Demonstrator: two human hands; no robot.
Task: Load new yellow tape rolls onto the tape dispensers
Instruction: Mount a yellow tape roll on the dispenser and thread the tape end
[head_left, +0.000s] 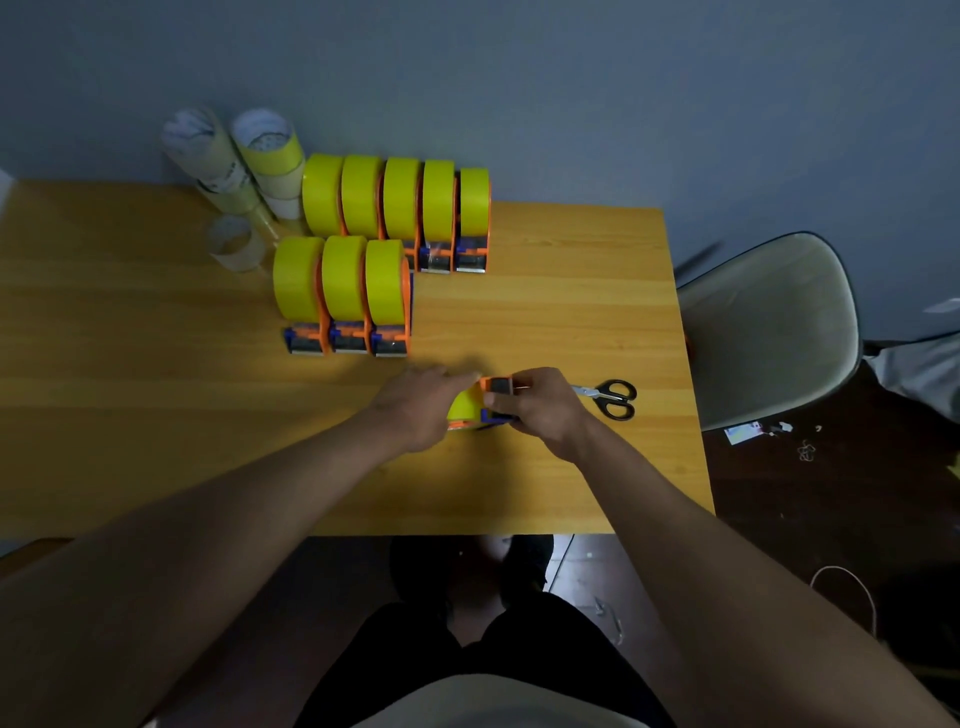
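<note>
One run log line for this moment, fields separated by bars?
left hand on tape roll | right hand grips dispenser | scissors idle

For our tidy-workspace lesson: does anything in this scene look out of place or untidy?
Yes. Paper scraps and a loose cord litter the dark floor right of the table. On the table, the loaded dispensers stand in neat rows.

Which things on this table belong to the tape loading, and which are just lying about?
Part of the job:
- dispenser in hand, gripped by left hand and right hand
- loaded dispensers, front row
- loaded dispensers, back row

Lying about:
- scissors
- stacked pale tape rolls
- clear roll
- chair
</note>
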